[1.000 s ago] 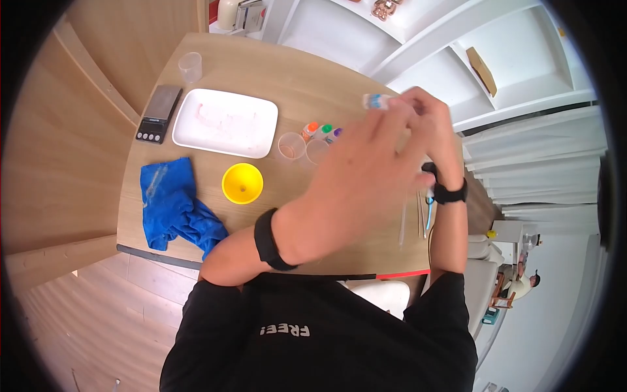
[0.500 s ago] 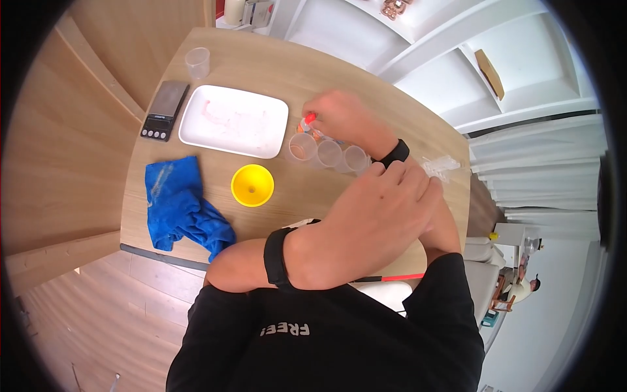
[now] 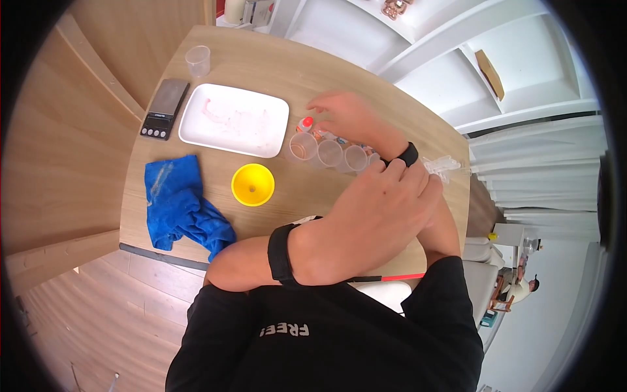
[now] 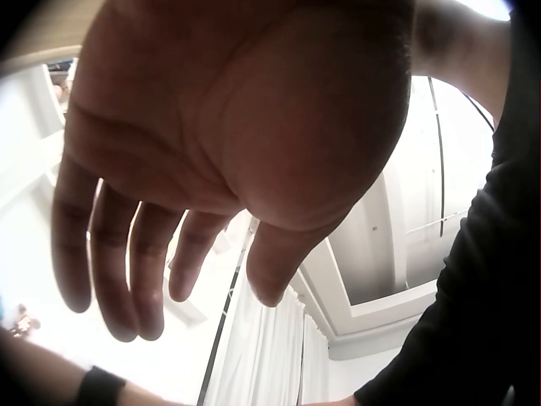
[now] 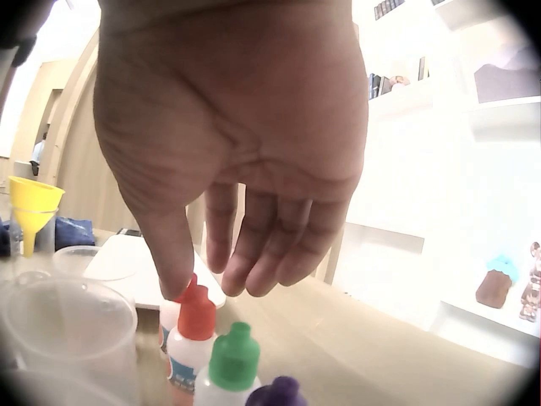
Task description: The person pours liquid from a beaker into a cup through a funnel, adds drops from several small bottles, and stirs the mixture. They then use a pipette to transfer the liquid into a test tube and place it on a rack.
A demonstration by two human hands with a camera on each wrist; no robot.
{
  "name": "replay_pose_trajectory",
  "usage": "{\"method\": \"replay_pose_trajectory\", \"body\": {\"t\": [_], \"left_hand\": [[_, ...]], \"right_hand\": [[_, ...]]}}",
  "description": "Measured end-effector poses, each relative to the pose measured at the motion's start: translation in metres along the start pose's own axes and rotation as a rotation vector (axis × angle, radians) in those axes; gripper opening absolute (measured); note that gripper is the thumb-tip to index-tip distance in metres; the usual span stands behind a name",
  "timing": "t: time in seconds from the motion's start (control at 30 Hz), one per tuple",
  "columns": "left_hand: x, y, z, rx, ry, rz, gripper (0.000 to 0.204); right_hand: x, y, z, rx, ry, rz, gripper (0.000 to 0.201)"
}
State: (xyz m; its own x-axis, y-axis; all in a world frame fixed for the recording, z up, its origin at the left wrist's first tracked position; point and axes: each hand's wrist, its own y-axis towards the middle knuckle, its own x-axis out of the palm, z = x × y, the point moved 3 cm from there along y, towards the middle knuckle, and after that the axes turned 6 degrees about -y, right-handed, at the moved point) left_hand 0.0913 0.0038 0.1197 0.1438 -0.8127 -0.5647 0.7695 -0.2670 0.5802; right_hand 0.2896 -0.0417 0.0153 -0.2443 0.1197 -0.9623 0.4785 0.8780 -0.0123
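My right hand (image 3: 349,117) hovers with loosely bent, parted fingers over a row of small dropper bottles. Its thumb is right by the red cap (image 3: 307,122) of the end bottle. From the right wrist view, an orange-red cap (image 5: 198,313), a green cap (image 5: 234,355) and a purple cap (image 5: 282,394) line up nearer the camera. Several clear plastic cups (image 3: 303,147) stand in front of the bottles. My left hand (image 3: 375,219), empty with relaxed fingers, overlaps my right forearm in the head view; its palm (image 4: 237,110) faces the left wrist camera.
Left of the cups are a yellow funnel (image 3: 253,185), a white tray (image 3: 274,140) with pinkish smears, a digital scale (image 3: 165,109) and a blue cloth (image 3: 173,202). Another clear cup (image 3: 198,61) stands at the far corner. Clear plastic pieces (image 3: 441,167) lie at right.
My right hand brought a small bottle left to the row's end, then parted its fingers from the red cap. The left hand moved down and is now almost still over the right forearm.
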Motion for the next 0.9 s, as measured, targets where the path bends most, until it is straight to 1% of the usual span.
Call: {"method": "replay_pose_trajectory", "body": {"t": [0.03, 0.1, 0.17, 0.2, 0.27, 0.3, 0.37, 0.4, 0.47, 0.5, 0.53, 0.57, 0.63, 0.67, 0.7, 0.73, 0.77, 0.83, 0.87, 0.9], "left_hand": [[0.0, 0.0, 0.0, -0.006, 0.011, -0.022, 0.039], [0.001, 0.0, 0.0, -0.002, 0.0, -0.001, 0.038], [0.004, 0.0, 0.001, 0.011, -0.016, 0.014, 0.038], [0.005, 0.0, 0.0, 0.01, -0.029, 0.023, 0.037], [0.007, 0.0, -0.001, 0.01, -0.039, 0.026, 0.037], [0.007, 0.0, -0.002, 0.006, -0.036, 0.028, 0.037], [0.007, 0.0, -0.004, -0.001, -0.031, 0.031, 0.037], [0.006, 0.001, -0.006, -0.005, -0.034, 0.06, 0.037], [0.0, 0.003, -0.008, -0.007, -0.034, 0.085, 0.038], [-0.007, 0.005, -0.01, -0.094, 0.034, 0.052, 0.04], [-0.013, 0.008, -0.014, -0.177, 0.104, 0.019, 0.043], [-0.015, 0.009, -0.019, -0.168, 0.11, 0.012, 0.043], [-0.02, 0.012, -0.032, -0.208, 0.152, 0.128, 0.052], [-0.019, 0.014, -0.035, -0.2, 0.158, 0.117, 0.052], [-0.019, 0.015, -0.036, -0.193, 0.164, 0.149, 0.055], [-0.02, 0.017, -0.038, -0.184, 0.175, 0.182, 0.057], [-0.018, 0.017, -0.038, -0.177, 0.191, 0.168, 0.057], [-0.013, 0.019, -0.042, -0.236, 0.15, 0.089, 0.049], [-0.01, 0.02, -0.04, -0.231, 0.169, 0.073, 0.049], [-0.005, 0.019, -0.039, -0.296, 0.141, 0.046, 0.042]], "right_hand": [[-0.008, -0.004, -0.001, 0.01, -0.041, -0.009, 0.026], [-0.019, -0.007, -0.007, 0.02, -0.081, -0.014, 0.028], [-0.024, -0.012, -0.012, 0.111, -0.12, -0.097, 0.024], [-0.024, -0.012, -0.011, 0.115, -0.122, -0.09, 0.024], [-0.014, -0.01, -0.009, 0.127, -0.149, -0.24, 0.02], [-0.01, -0.011, -0.004, 0.127, -0.147, -0.235, 0.02], [-0.008, -0.011, -0.004, 0.038, -0.131, -0.135, 0.016], [-0.01, -0.014, -0.001, 0.033, -0.127, -0.132, 0.016], [-0.039, -0.026, -0.005, 0.241, 0.06, 0.002, 0.014], [-0.057, -0.035, -0.011, 0.243, 0.064, 0.01, 0.014], [-0.08, -0.046, -0.018, 0.263, 0.096, 0.085, 0.013], [-0.099, -0.057, -0.023, 0.286, 0.129, 0.16, 0.013], [-0.12, -0.081, -0.028, 0.269, 0.18, 0.219, 0.013], [-0.127, -0.093, -0.031, 0.249, 0.231, 0.263, 0.013], [-0.132, -0.103, -0.038, 0.252, 0.24, 0.278, 0.013], [-0.135, -0.111, -0.045, 0.246, 0.316, 0.28, 0.014], [-0.135, -0.119, -0.049, 0.24, 0.395, 0.281, 0.014], [-0.13, -0.128, -0.051, 0.208, 0.419, 0.306, 0.014], [-0.127, -0.131, -0.051, 0.182, 0.429, 0.306, 0.014], [-0.125, -0.132, -0.053, 0.174, 0.437, 0.316, 0.015]]}}
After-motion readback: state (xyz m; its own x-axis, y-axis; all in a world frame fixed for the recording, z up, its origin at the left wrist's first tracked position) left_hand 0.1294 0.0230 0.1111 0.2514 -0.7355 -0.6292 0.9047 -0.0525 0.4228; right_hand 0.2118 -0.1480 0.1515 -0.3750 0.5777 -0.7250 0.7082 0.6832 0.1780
